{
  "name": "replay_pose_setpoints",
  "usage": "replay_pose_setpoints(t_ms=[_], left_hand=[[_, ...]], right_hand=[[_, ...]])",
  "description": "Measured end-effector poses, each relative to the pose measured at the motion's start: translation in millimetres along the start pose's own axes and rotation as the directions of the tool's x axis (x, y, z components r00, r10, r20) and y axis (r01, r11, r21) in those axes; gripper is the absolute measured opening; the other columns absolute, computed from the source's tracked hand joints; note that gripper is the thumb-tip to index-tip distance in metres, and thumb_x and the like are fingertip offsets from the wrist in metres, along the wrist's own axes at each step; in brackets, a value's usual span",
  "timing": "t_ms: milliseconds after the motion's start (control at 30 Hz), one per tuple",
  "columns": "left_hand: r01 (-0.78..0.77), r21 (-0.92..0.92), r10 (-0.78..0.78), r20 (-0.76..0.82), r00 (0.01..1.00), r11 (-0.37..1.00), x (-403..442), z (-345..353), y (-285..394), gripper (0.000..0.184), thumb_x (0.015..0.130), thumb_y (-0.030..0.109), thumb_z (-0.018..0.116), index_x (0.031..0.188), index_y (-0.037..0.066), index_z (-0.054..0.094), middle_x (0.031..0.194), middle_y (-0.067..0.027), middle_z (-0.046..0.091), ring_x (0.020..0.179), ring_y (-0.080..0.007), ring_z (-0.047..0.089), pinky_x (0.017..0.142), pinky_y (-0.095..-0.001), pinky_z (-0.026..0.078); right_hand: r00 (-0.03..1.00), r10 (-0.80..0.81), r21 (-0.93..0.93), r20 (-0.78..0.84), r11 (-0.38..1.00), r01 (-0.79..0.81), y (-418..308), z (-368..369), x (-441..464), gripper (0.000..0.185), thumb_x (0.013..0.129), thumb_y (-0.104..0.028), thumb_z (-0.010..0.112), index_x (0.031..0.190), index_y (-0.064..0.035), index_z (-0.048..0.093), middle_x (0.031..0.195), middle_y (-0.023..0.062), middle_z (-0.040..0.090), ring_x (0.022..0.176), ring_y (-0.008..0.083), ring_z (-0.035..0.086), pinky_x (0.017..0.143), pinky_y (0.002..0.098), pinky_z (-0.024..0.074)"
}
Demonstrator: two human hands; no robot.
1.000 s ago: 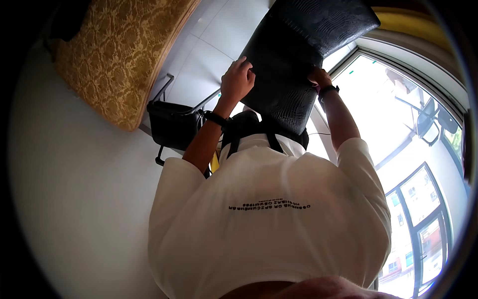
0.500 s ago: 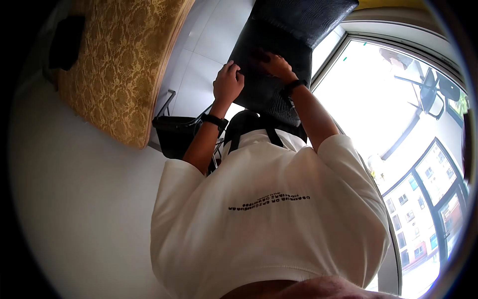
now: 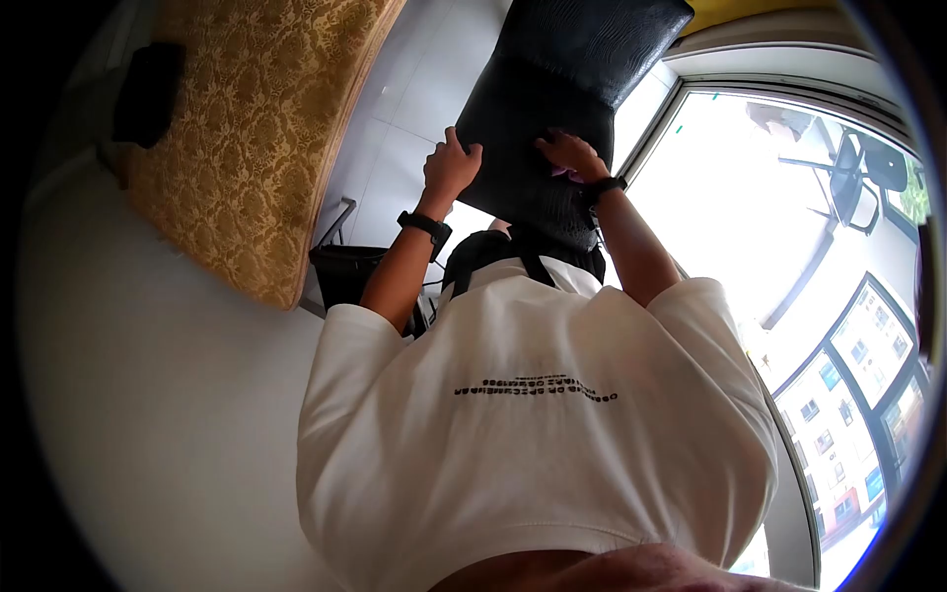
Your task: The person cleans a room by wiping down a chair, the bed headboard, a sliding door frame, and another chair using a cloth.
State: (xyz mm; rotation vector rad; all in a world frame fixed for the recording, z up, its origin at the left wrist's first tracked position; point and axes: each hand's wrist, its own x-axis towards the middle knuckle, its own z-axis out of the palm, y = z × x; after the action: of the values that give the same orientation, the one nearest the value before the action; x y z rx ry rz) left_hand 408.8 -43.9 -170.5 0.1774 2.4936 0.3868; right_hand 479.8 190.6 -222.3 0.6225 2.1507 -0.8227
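A black chair (image 3: 523, 118) with a textured, leather-like cover stands in front of me. At its left edge my left hand (image 3: 452, 170) is closed, the thumb lying toward the seat and the fingers curled at the rim. My right hand (image 3: 577, 158) rests over the right part of the seat with its fingers bent. A bit of purple cloth (image 3: 566, 175) shows beneath its palm; most of that cloth is hidden by the hand.
On the left is a table with a gold patterned cover (image 3: 247, 128), a black object (image 3: 148, 94) on it. A black bin-like container (image 3: 345, 271) sits below my left forearm. A large bright window (image 3: 720, 187) borders the right side.
My right hand has moved back toward me and slightly right across the seat, and purple cloth now shows under it. My left hand stays at the chair's edge. The view has shifted slightly.
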Motion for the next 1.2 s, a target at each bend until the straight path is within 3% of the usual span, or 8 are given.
replay_pose_setpoints(t_ms=[233, 533, 633, 767, 967, 1033, 1167, 1200], left_hand=[[0.003, 0.059, -0.004, 0.023, 1.000, 0.998, -1.1, -3.9, 6.6, 0.058, 0.091, 0.040, 0.051, 0.132, -0.001, 0.043, 0.111, -0.0330, 0.062, 0.101, -0.0501, 0.064, 0.087, -0.0539, 0.053], [-0.298, 0.214, 0.347, -0.248, 0.905, 0.930, 0.5, 15.4, -2.4, 0.040, 0.089, 0.024, 0.058, 0.122, 0.001, 0.057, 0.142, -0.0252, 0.045, 0.129, -0.0418, 0.048, 0.091, -0.0543, 0.053], [-0.395, 0.252, 0.462, -0.328, 0.824, 0.883, -10.7, 2.3, 4.7, 0.047, 0.090, 0.027, 0.058, 0.129, 0.002, 0.054, 0.148, -0.0257, 0.039, 0.136, -0.0426, 0.040, 0.100, -0.0552, 0.046], [-0.802, 0.212, 0.828, -0.202, 0.523, 0.559, -26.4, -22.8, 0.8, 0.067, 0.094, 0.043, 0.058, 0.148, 0.006, 0.039, 0.157, -0.0229, 0.028, 0.142, -0.0402, 0.034, 0.114, -0.0494, 0.033], [-0.721, -0.045, 0.712, -0.128, 0.691, 0.691, -22.0, -12.8, -5.7, 0.091, 0.087, 0.055, 0.065, 0.152, 0.003, 0.028, 0.153, -0.0234, 0.035, 0.142, -0.0401, 0.034, 0.115, -0.0476, 0.033], [-0.719, 0.074, 0.722, -0.070, 0.688, 0.692, -25.9, -16.1, 0.0, 0.090, 0.087, 0.057, 0.065, 0.152, 0.006, 0.030, 0.152, -0.0241, 0.036, 0.142, -0.0414, 0.034, 0.114, -0.0503, 0.034], [-0.706, 0.072, 0.705, -0.186, 0.684, 0.704, -20.2, -4.0, -11.6, 0.082, 0.086, 0.061, 0.063, 0.146, 0.009, 0.041, 0.150, -0.0235, 0.039, 0.140, -0.0444, 0.036, 0.111, -0.0528, 0.036], [-0.692, 0.118, 0.702, -0.130, 0.701, 0.713, -19.5, -3.6, -11.3, 0.078, 0.086, 0.060, 0.063, 0.142, 0.008, 0.047, 0.150, -0.0223, 0.040, 0.140, -0.0437, 0.036, 0.111, -0.0527, 0.036]], right_hand=[[0.900, -0.405, 0.061, -0.162, 0.906, 0.418, -38.9, 17.8, -55.6, 0.061, 0.088, -0.052, 0.061, 0.132, -0.0092, 0.057, 0.111, 0.0218, 0.069, 0.095, 0.0372, 0.070, 0.086, 0.0457, 0.0555], [0.998, 0.014, 0.093, -0.059, 0.996, -0.008, 82.7, -19.9, -85.3, 0.064, 0.086, -0.048, 0.066, 0.138, -0.0129, 0.055, 0.115, 0.0207, 0.069, 0.107, 0.0339, 0.067, 0.093, 0.0400, 0.0537], [0.984, 0.139, 0.234, 0.109, 0.959, -0.161, 2.9, -39.6, -122.1, 0.058, 0.091, -0.055, 0.058, 0.129, -0.0108, 0.062, 0.101, 0.0159, 0.073, 0.080, 0.0249, 0.074, 0.065, 0.0349, 0.0593], [0.988, -0.057, 0.509, 0.141, 0.860, -0.023, -74.0, -23.9, -98.4, 0.063, 0.097, -0.059, 0.047, 0.135, -0.0098, 0.054, 0.099, 0.0152, 0.072, 0.073, 0.0225, 0.072, 0.060, 0.0318, 0.0582], [0.853, -0.521, 0.567, 0.035, 0.713, 0.412, -63.7, 42.1, -28.8, 0.045, 0.106, -0.036, 0.034, 0.138, -0.0085, 0.050, 0.111, 0.0166, 0.063, 0.082, 0.0252, 0.069, 0.066, 0.0350, 0.0591], [0.419, -0.819, -0.133, -0.392, 0.502, 0.855, -32.1, 60.8, -11.0, 0.040, 0.106, -0.030, 0.036, 0.137, -0.0098, 0.051, 0.110, 0.0162, 0.063, 0.084, 0.0269, 0.068, 0.070, 0.0395, 0.0594], [0.602, -0.779, -0.363, -0.177, 0.620, 0.695, 33.3, 46.0, -14.7, 0.042, 0.100, -0.034, 0.048, 0.134, -0.0100, 0.053, 0.111, 0.0166, 0.065, 0.088, 0.0324, 0.068, 0.080, 0.0414, 0.0573], [0.896, -0.440, 0.035, -0.055, 0.896, 0.442, 36.0, 21.6, -28.3, 0.046, 0.096, -0.036, 0.054, 0.132, -0.0091, 0.055, 0.110, 0.0172, 0.066, 0.091, 0.0350, 0.068, 0.084, 0.0423, 0.0553]])
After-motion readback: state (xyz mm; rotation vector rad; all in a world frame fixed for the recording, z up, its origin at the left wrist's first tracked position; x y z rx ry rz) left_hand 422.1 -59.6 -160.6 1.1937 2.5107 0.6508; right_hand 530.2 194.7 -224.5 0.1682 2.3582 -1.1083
